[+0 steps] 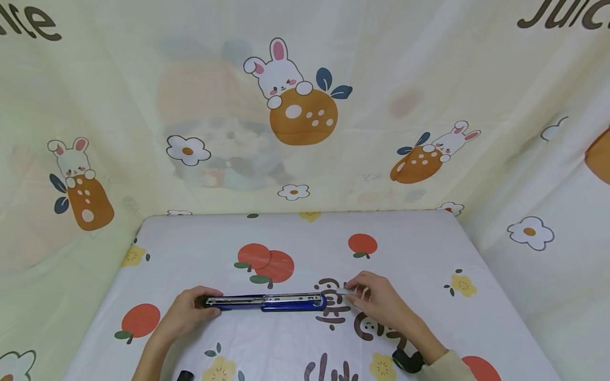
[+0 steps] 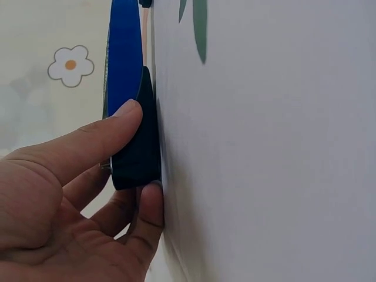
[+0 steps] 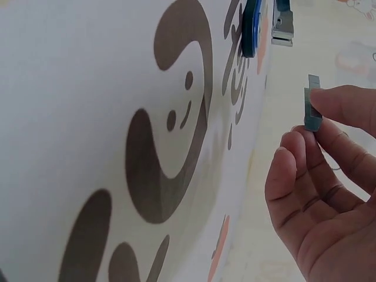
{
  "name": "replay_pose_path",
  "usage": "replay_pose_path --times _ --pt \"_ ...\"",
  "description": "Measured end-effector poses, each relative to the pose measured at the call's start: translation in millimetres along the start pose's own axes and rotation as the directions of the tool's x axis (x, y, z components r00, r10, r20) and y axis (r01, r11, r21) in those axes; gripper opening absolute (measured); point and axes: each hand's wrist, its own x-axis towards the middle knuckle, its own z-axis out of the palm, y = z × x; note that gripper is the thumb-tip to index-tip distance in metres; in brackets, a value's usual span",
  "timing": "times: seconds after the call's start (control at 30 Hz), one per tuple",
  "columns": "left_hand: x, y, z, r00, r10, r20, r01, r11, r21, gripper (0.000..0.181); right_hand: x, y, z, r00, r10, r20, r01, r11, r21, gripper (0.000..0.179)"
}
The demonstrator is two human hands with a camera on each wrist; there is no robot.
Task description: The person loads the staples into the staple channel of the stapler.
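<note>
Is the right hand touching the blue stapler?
No, the right hand pinches a staple strip, with tablecloth visible between that hand and the blue stapler.

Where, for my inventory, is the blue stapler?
In the head view, the blue stapler sits below-left of centre, between the left hand, which grips it, and the right hand.

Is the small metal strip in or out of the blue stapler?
Out. The right hand pinches the small metal strip beyond the end of the blue stapler, with a gap between them.
</note>
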Motion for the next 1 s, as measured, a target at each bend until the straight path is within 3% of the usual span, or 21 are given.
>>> replay_pose_path --times 1.0 --pt "1.5 -1.2 1.8 0.999 -0.033 -0.011 0.033 0.999 -0.006 0.034 9.9 -12 9 0.997 -0.052 0.053 0.05 0.998 0.033 0.017"
